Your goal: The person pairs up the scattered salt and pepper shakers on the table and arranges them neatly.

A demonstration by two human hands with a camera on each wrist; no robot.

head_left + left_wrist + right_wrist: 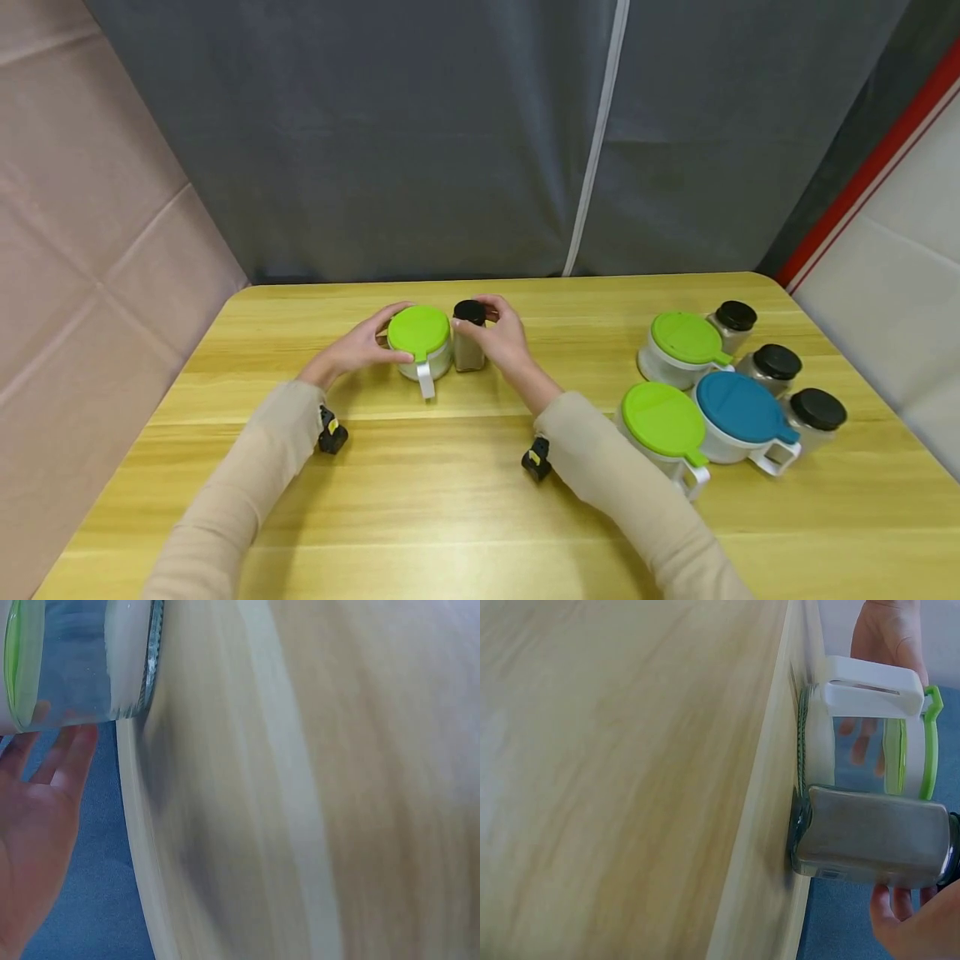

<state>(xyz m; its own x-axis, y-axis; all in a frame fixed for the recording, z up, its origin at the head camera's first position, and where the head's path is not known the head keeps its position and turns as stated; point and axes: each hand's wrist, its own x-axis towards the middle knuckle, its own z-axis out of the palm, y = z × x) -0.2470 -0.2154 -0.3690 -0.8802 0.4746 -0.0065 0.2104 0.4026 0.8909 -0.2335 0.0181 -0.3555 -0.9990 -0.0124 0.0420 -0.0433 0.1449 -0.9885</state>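
Near the table's far edge stands a glass seasoning jar (418, 331) with a green lid and a white handle toward me. My left hand (363, 343) holds it from the left, thumb in front and fingers behind. Right beside it is an upright square glass spice bottle (469, 354) with a black cap and brownish-grey contents. Thumb and fingers of my right hand (506, 337) grip that bottle near its cap. In the right wrist view, the bottle (874, 836) stands close against the handled jar (874, 679); whether they touch I cannot tell.
At the right of the wooden table (420, 492) stand two more green-lidded jars (684, 337), a blue-lidded jar (738, 408) and three black-capped bottles (777, 362), grouped closely. A grey curtain (375, 150) hangs behind the far edge. My right forearm passes near the front green-lidded jar (663, 421).
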